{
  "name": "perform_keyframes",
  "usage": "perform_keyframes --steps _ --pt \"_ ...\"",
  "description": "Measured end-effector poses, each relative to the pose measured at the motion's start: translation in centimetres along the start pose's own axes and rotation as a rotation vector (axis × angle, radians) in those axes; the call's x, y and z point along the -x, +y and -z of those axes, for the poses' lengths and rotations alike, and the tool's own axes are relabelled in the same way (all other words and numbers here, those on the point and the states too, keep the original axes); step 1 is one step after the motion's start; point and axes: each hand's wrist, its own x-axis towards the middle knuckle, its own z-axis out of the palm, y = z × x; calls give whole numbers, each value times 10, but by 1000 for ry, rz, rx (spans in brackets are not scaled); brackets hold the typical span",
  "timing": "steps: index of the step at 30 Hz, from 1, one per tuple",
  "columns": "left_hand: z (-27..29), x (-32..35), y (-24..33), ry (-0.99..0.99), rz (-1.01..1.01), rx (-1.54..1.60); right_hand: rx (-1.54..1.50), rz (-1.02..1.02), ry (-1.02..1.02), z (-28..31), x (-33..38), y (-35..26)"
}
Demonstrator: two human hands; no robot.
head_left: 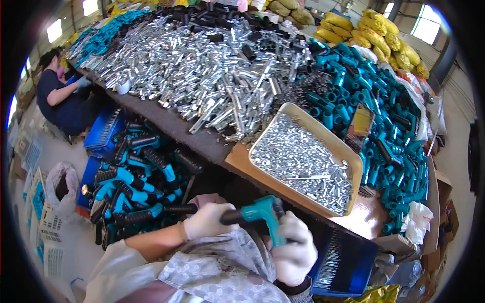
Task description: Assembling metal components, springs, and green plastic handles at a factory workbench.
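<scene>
White-gloved, my left hand (pixel 208 221) is wrapped round the black shaft of a teal-and-black L-shaped tool handle (pixel 260 209), held in front of my body. The shaft sticks out to the left past the glove. My right hand (pixel 294 250), also gloved and slightly blurred, is closed at the handle's bent-down teal end. Whether it holds anything small besides is hidden. Just beyond the hands sits a cream tray (pixel 358 174) full of small silvery metal pieces. To the left, similar teal-and-black handles (pixel 146 174) are piled up.
Silvery metal tubes (pixel 202 76) heap the table, with teal plastic parts (pixel 374 111) at right. A phone (pixel 359 126) lies on those parts. A blue bin (pixel 348 262) with long metal rods stands by my right hand. A person (pixel 63 96) sits far left. Yellow sacks (pixel 389 40) are stacked behind.
</scene>
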Motion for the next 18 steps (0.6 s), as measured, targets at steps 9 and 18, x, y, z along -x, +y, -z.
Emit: perform_keyframes --steps 9,18 --pt "19 5 13 -250 -540 -833 319 -967 -625 10 63 70" --pt "110 -58 43 568 -682 -677 -853 -1183 -274 -21 37 48"
